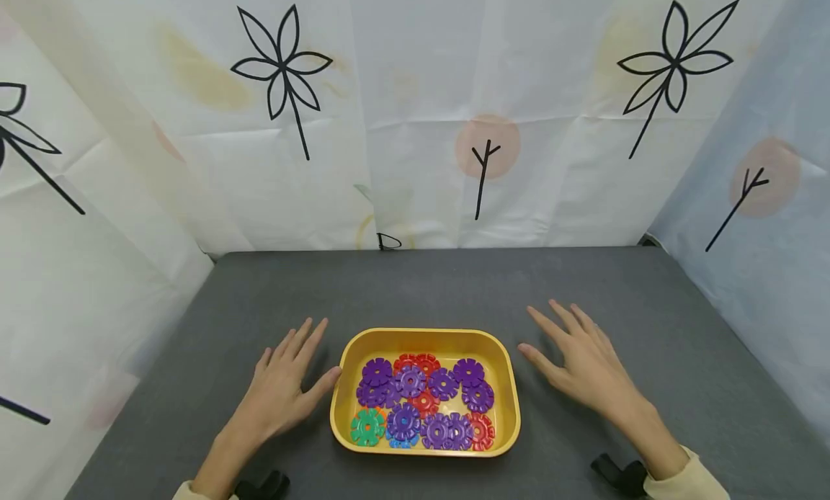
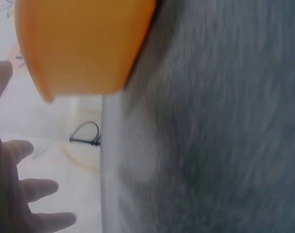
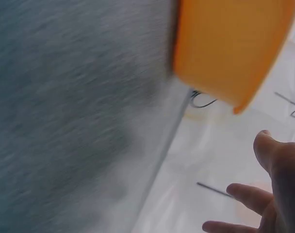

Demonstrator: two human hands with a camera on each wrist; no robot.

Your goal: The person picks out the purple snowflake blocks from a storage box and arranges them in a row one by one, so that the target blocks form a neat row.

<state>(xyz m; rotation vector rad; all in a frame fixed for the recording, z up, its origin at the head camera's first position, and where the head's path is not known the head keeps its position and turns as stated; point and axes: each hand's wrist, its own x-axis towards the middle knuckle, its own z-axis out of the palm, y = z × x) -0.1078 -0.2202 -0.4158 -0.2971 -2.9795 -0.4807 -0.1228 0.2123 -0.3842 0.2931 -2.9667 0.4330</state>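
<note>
1. We see a yellow tray (image 1: 428,337) on the gray table (image 1: 428,287), between the person's two hands.
2. Inside it we find toothed, flower-shaped discs: mostly purple discs (image 1: 411,381), several red discs (image 1: 482,431), a green disc (image 1: 367,428) at the near left corner and a blue disc (image 1: 403,443) partly hidden beneath a purple one.
3. The left hand (image 1: 280,392) has its fingers spread wide just beside the tray; we cannot tell whether its thumb touches the rim.
4. The right hand (image 1: 591,370) is also spread wide, clearly apart from the tray's right side.
5. Beyond the table we see pale cloth (image 1: 415,161) with black flower outlines.
</note>
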